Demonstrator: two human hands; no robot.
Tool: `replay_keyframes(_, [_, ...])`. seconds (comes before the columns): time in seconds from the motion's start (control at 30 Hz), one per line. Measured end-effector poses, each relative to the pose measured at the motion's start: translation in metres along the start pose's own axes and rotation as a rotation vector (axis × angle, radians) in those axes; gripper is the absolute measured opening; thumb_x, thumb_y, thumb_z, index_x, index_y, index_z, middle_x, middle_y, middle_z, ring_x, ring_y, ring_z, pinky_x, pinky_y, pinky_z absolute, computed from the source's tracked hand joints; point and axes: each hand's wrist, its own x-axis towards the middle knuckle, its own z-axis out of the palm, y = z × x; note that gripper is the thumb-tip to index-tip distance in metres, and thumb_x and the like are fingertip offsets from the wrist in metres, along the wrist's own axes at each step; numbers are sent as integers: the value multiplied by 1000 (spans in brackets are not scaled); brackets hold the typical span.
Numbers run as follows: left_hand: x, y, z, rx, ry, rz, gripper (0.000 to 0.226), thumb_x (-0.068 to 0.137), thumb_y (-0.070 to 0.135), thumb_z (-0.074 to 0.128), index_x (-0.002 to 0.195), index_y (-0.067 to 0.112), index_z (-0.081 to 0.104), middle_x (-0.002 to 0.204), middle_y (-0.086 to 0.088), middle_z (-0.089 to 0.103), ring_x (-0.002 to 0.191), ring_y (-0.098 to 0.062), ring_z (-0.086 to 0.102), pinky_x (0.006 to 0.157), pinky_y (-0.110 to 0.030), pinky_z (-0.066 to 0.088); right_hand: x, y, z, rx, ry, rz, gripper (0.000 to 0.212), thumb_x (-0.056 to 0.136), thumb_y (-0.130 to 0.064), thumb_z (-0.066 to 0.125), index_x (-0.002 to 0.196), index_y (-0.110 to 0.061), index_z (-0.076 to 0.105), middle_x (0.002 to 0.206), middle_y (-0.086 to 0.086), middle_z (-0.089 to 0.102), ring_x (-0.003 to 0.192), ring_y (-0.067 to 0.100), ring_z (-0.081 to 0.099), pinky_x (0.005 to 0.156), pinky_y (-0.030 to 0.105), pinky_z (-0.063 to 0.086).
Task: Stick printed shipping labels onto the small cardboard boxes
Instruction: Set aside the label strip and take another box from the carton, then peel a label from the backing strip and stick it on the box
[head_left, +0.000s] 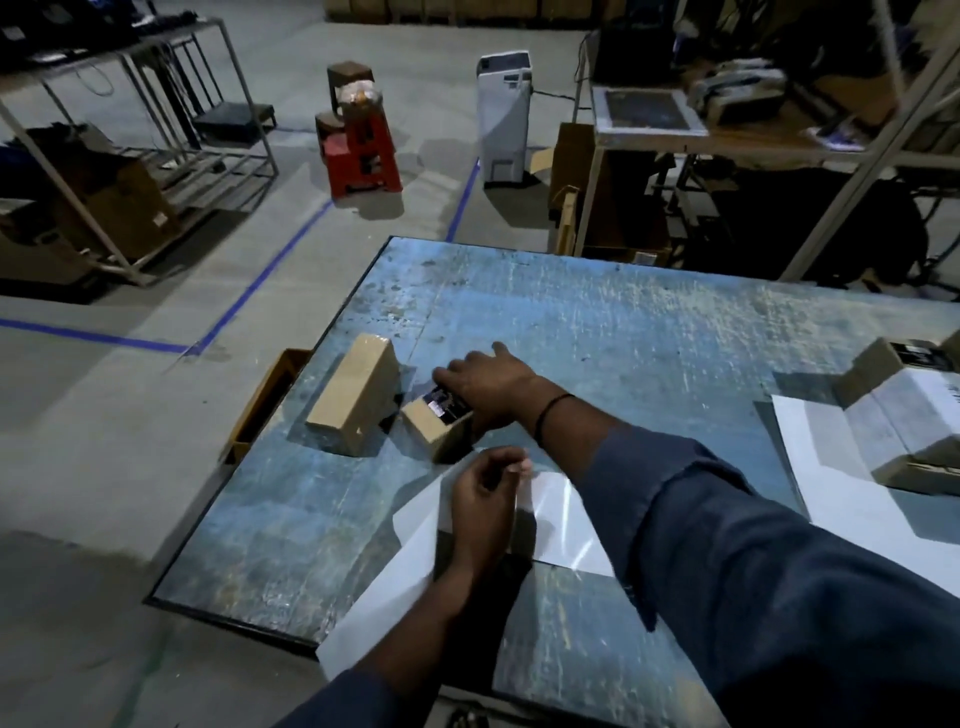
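Small brown cardboard box (431, 435) bearing a dark printed label (441, 407) stands near the left edge of a worn blue worktable (623, 332), just beside a taller brown cardboard carton (353, 395); the right hand (488, 384) lies palm-down across the label, fingers spread rather than curled, while the left hand (485, 499) pinches a glossy white paper sheet (561, 525) nearer the body; smoothing from the label's middle out to its edges, box kept flat, looks the surest guard against bubbles and lifted corners; more paper-topped boxes (904, 415) sit at far right.
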Motion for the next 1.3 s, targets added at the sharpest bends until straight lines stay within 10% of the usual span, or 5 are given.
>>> replay_keyframes(0.33, [-16,4,21,383,-111,256,18,94,8,68,100,24,74,97,15,74,92,0,68,81,-16,53,-176,77,70,254,66,633,96,70,-69,74,146,-28,34,140,5,50,127,33,45,99,53,37])
replay_keyframes(0.6, [-23,-8,37,825,-216,484,27,82,22,76,106,35,72,110,17,72,105,-12,63,95,-33,44,-213,65,91,339,234,722,95,77,-61,74,155,-26,31,160,6,32,148,32,24,116,55,22])
replay_keyframes(0.77, [-28,-14,48,963,-269,547,21,92,30,69,112,36,69,118,15,67,121,-17,53,97,-30,31,-246,24,109,390,666,742,49,81,-30,77,125,-15,60,125,10,55,113,34,50,92,45,45])
replay_keyframes(1.3, [-25,-5,72,1192,-407,431,23,97,39,52,114,36,67,118,5,61,120,-25,47,99,-41,28,-271,-12,149,606,492,789,37,85,-27,74,121,-19,67,123,2,63,110,26,57,91,36,46])
